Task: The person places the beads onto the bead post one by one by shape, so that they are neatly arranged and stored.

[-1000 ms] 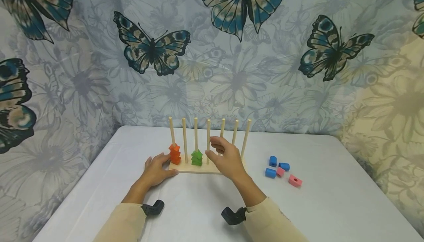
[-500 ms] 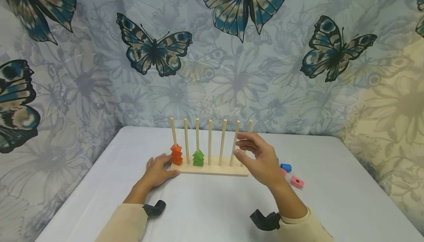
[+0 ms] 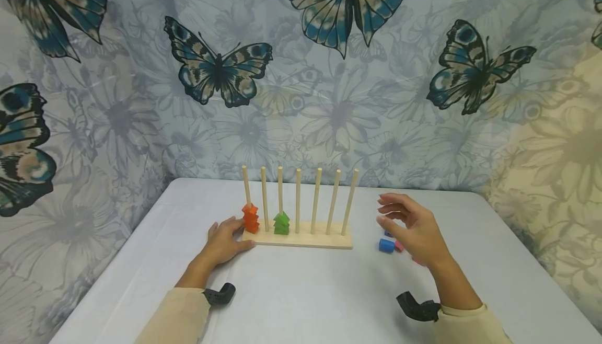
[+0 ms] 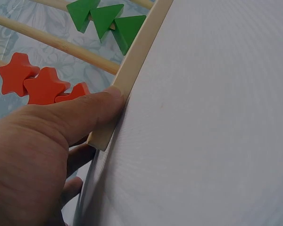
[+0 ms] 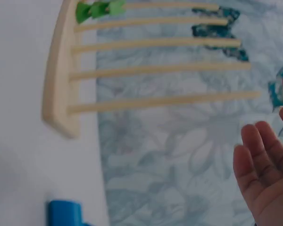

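Observation:
A wooden peg board with a row of upright pegs stands on the table. Orange-red stars are stacked on its leftmost peg, and green triangles on the third. My left hand grips the board's left end; in the left wrist view the thumb lies along the front edge, with the other fingers partly hidden behind. My right hand holds nothing, its fingers loosely bent, above the loose blocks right of the board. Beneath it show a blue cylinder and part of a pink block.
Another blue piece and a pink piece are mostly covered by the right hand. A white cloth covers the table. Behind it hangs a butterfly-patterned backdrop.
My right hand has moved right, from the middle pegs past the board's end to above the loose blocks. My left hand stays on the board's left end.

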`<state>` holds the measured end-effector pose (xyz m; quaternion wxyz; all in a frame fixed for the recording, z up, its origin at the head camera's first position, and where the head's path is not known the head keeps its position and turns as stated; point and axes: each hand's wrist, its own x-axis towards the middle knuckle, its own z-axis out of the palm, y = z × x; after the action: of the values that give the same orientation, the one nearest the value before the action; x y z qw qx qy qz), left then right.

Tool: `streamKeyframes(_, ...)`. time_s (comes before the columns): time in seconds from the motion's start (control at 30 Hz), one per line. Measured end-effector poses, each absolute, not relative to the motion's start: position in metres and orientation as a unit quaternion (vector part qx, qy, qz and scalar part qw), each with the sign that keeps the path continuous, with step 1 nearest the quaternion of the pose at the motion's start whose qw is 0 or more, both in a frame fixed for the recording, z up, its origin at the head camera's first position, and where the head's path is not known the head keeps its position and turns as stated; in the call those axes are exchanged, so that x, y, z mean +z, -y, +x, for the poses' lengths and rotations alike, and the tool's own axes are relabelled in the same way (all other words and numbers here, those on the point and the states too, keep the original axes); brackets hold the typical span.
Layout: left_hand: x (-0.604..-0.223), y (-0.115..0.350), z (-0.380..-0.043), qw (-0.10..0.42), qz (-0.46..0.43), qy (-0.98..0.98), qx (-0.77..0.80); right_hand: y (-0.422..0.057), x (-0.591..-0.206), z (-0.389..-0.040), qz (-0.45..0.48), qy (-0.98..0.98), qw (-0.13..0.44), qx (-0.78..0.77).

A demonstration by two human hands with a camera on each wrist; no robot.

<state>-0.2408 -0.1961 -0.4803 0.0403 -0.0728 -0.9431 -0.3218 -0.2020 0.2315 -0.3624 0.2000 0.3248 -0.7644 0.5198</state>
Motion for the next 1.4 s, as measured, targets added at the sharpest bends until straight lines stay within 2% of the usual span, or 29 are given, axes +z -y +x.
streamKeyframes(0.23,-0.478,0.195,-0.238,0.040,-0.072,0.941,-0.328,-0.248,-0.394,-0.213,0.234,0.786,0.162,0.548)
streamKeyframes(0.4,-0.479,0.195,-0.238,0.038,-0.070,0.941,-0.328,-0.252,-0.417,-0.221,0.205,0.796,0.122,0.557)
streamKeyframes(0.6,-0.479,0.196,-0.239,0.041,-0.071,0.942,-0.326,-0.254,-0.437,-0.227,0.185,0.811,0.101,0.545)
streamKeyframes(0.9,-0.475,0.192,-0.239,0.037,-0.069,0.943,-0.323,-0.264,-0.450,-0.228,0.154,0.863,0.110,0.468)
streamKeyframes(1.4,-0.478,0.194,-0.240,0.032,-0.067,0.947,-0.314,-0.265,-0.464,-0.229,0.135,0.926,0.071,0.346)
